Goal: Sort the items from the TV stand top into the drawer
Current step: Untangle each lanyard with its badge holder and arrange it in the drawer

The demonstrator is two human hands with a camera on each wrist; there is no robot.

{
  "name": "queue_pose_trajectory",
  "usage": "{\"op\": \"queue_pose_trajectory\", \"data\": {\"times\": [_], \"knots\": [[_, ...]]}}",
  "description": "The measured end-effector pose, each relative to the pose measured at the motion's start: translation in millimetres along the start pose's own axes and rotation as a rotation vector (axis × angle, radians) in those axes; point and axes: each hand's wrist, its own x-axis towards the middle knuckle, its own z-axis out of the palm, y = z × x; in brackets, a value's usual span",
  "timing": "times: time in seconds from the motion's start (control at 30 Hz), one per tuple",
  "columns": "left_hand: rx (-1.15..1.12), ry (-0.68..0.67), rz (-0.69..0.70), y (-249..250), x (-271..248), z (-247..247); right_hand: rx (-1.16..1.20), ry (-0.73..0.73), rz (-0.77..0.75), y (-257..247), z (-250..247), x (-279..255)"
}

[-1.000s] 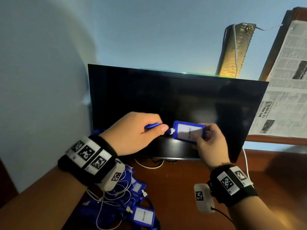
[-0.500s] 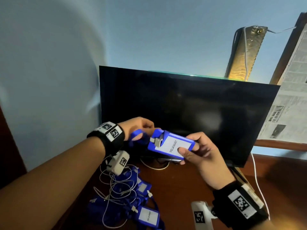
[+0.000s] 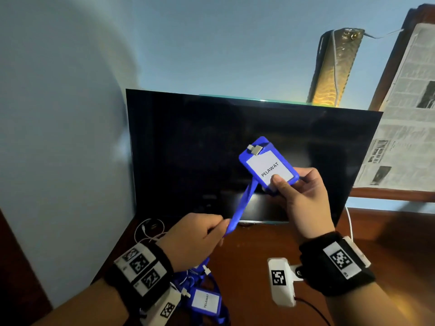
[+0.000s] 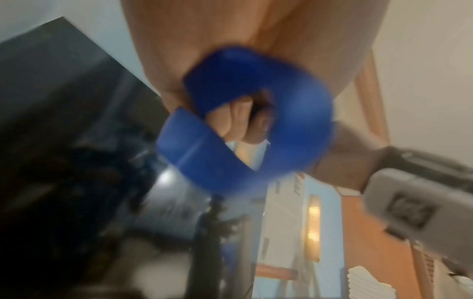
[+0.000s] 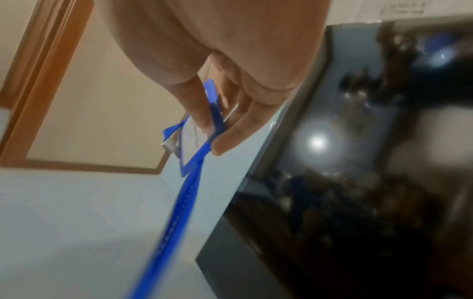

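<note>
My right hand point(image 3: 286, 184) pinches a blue badge holder point(image 3: 268, 165) with a white card reading PELAWAT, held up in front of the dark TV screen point(image 3: 211, 149). Its blue lanyard strap point(image 3: 242, 208) runs taut down to my left hand point(image 3: 219, 228), which grips it in curled fingers. In the left wrist view the strap point(image 4: 243, 131) loops around my fist. In the right wrist view the thumb and fingers point(image 5: 202, 113) clamp the badge point(image 5: 194, 145). A pile of more blue badges and lanyards point(image 3: 204, 300) lies on the wooden stand top point(image 3: 254, 243) under my left wrist.
The TV stands at the back of the stand, against a pale blue wall. White cables point(image 3: 148, 231) lie tangled at the TV's left foot, and another white cable point(image 3: 349, 222) runs down at its right. A newspaper-covered panel point(image 3: 404, 114) sits at the far right.
The right hand has lifted the badge higher and turned it upright. The left hand has dropped down and away, pulling the lanyard strap straight between the two hands.
</note>
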Motion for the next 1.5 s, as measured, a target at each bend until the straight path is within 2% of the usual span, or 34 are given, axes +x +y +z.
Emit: {"op": "queue_pose_trajectory", "data": {"times": [0.07,0.13,0.2,0.27,0.37,0.43,0.5,0.6,0.67,0.7,0.8,0.9,0.97,1.07,1.13,1.23,1.3,1.37,1.43,1.5], "knots": [[0.098,0.073,0.072,24,-7,-12,-0.154,0.053,-0.052,10,-6,2],[0.185,0.109,0.109,44,-8,-27,-0.358,0.038,-0.078,24,-11,1],[0.294,0.123,0.156,61,-4,-44,-0.601,-0.056,-0.113,38,-15,-7],[0.399,0.125,0.202,70,6,-62,-0.707,-0.235,-0.103,49,-16,-21],[0.492,0.108,0.212,60,32,-83,-0.619,-0.54,-0.037,51,-6,-46],[0.498,0.047,0.146,42,51,-89,-0.461,-0.625,0.016,47,1,-59],[0.429,-0.031,0.052,21,64,-86,-0.312,-0.641,0.033,38,6,-65],[0.132,-0.151,-0.07,-9,63,-66,-0.158,-0.547,0.008,18,8,-62],[-0.145,-0.133,-0.13,-21,48,-44,-0.087,-0.451,-0.008,10,5,-56],[-0.213,-0.096,-0.139,-21,41,-33,-0.063,-0.398,-0.014,11,3,-51],[-0.198,-0.021,-0.165,-17,19,1,-0.047,-0.193,0.0,31,-8,-45],[-0.137,-0.028,-0.163,-13,-2,21,-0.26,-0.025,-0.018,54,-17,-47],[-0.102,-0.067,-0.185,-13,-16,28,-0.462,0.0,-0.049,69,-22,-53],[0.145,-0.111,-0.116,-9,-30,21,-0.718,-0.156,-0.05,93,-29,-72],[0.302,-0.161,-0.051,-13,-35,11,-0.841,-0.379,-0.013,107,-31,-92],[0.336,-0.272,-0.045,-24,-40,2,-0.848,-0.744,0.044,118,-28,-126],[0.264,-0.343,-0.101,-34,-44,2,-0.678,-0.842,0.198,118,-22,-140],[0.057,-0.359,-0.207,-50,-50,3,-0.377,-0.795,0.4,113,-17,-145],[-0.296,-0.302,-0.355,-67,-59,7,-0.157,-0.698,0.497,110,-13,-144],[-0.674,-0.175,-0.502,-79,-70,18,-0.059,-0.61,0.507,110,-9,-142]]}}
